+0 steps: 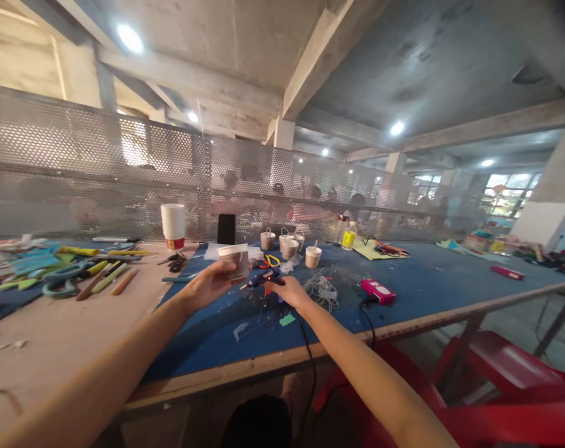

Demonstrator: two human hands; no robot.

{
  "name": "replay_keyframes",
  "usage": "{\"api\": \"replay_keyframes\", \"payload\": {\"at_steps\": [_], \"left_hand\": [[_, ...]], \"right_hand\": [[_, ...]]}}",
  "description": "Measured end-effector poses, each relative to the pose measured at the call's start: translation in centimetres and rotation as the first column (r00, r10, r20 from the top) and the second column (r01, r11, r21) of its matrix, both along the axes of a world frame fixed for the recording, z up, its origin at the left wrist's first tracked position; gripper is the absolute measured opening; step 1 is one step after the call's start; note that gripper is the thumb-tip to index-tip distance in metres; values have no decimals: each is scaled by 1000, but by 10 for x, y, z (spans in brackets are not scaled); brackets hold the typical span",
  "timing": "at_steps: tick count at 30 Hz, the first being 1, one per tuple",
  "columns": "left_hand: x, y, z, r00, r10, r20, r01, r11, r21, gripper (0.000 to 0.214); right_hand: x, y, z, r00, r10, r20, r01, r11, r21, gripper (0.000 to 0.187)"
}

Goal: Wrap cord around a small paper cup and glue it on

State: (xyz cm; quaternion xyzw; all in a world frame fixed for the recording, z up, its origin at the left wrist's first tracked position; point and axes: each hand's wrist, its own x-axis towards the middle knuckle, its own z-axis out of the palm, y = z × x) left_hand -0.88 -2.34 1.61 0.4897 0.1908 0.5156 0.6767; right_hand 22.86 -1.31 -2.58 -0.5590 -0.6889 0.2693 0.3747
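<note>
My left hand (211, 282) is closed around a small paper cup (234, 260), held tilted above the blue table mat (417, 280). My right hand (288, 290) grips a blue glue gun (264, 278) whose nozzle points left toward the cup. The gun's black cord (307, 348) runs down over the table's front edge. Both forearms reach forward from the lower part of the view.
Several small finished cups (289, 247) stand behind the hands. A stack of white paper cups (173, 226), a black phone (226, 228), scissors (64, 278), wooden sticks and a pink box (378, 291) lie around. A mesh screen (77, 162) backs the table; people sit beyond it. Red chairs (497, 367) are at right.
</note>
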Motion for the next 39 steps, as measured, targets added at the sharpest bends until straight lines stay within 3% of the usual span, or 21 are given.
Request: {"api": "replay_keyframes", "payload": {"at_steps": [4, 6, 8, 10, 11, 13, 14, 16, 22, 26, 33, 39], "left_hand": [[-1, 4, -3, 999, 28, 42, -25, 998, -55, 32], [0, 4, -3, 998, 29, 52, -26, 998, -58, 31], [1, 3, -2, 998, 31, 53, -28, 998, -52, 31], [1, 3, -2, 999, 23, 47, -21, 999, -34, 31], [2, 3, -2, 999, 9, 44, -9, 1000, -18, 32], [3, 3, -3, 999, -32, 36, 31, 999, 26, 32], [3, 2, -3, 998, -53, 29, 52, 997, 50, 32], [4, 1, -2, 996, -87, 5, 86, 993, 85, 32], [7, -4, 1, 996, -92, -1, 91, 984, 154, 36], [6, -3, 1, 997, -75, 10, 73, 987, 143, 37], [3, 3, -4, 994, -106, -4, 106, 988, 116, 32], [6, 2, -7, 993, -117, -27, 119, 987, 111, 41]], "right_hand": [[-2, -6, 0, 931, -77, 357, 78, 997, 13, 48], [-2, -11, 2, 869, -173, 464, 124, 983, 133, 47], [-4, -18, 6, 826, -297, 479, 149, 935, 323, 39], [-10, -25, 15, 874, -317, 369, 121, 877, 466, 24], [-15, -28, 21, 927, -251, 279, 86, 865, 494, 18], [-28, -33, 35, 998, 17, 67, -47, 880, 473, 18], [-35, -34, 42, 992, 120, -31, -93, 885, 456, 19], [-49, -35, 52, 965, 207, -162, -117, 891, 440, 25], [-67, -24, 56, 966, 135, -223, -36, 917, 397, 23], [-66, -17, 55, 952, 185, -245, -70, 908, 414, 14], [-60, -9, 50, 910, 232, -344, -70, 903, 424, 14], [-53, -9, 49, 890, 248, -382, -57, 893, 447, 11]]}}
